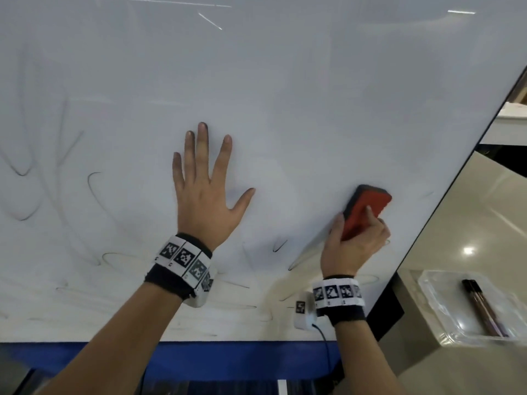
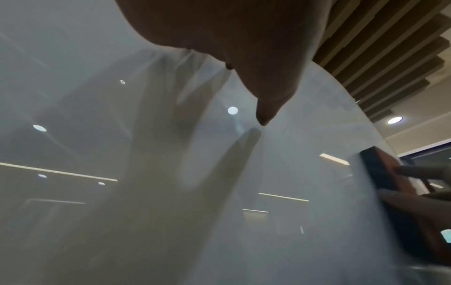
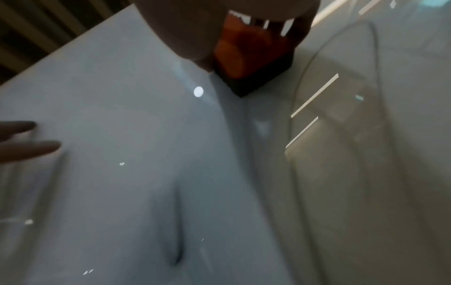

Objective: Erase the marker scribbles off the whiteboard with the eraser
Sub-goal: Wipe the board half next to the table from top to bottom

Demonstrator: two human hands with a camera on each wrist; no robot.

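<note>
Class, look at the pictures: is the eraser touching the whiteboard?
Touching. The right wrist view shows the eraser with its dark felt face flat on the whiteboard, no gap.

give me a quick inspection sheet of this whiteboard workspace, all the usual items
surface: whiteboard mostly wiped; faint marker scribbles remain at left and along the bottom
job's things: red eraser flat against the board near its right edge
clutter: clear tray holding a marker, right of the board
grippers: left hand flat, fingers spread on the board; right hand grips the eraser
cables: black cable from the right wrist unit
surroundings: glossy floor beyond the board
</note>
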